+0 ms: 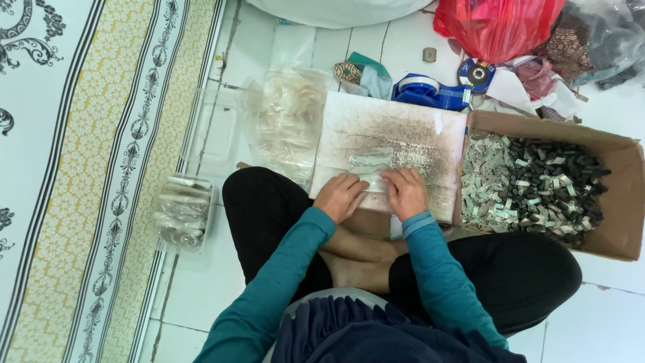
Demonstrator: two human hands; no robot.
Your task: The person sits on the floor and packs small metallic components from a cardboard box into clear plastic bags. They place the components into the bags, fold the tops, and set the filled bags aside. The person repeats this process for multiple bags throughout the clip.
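Both grips press down on the small clear packet (371, 180) lying crosswise on the worn board (403, 128); my left hand (340, 196) and right hand (405, 193) flank it equally, fingers together.

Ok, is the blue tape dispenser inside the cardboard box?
No, the blue tape dispenser sits on the floor beyond the board, outside the cardboard box.

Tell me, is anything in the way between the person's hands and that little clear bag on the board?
Nothing visible is. The left hand and right hand both already rest on the small clear bag, pressing it against the speckled white board. Whether the fingers pinch it cannot be told.
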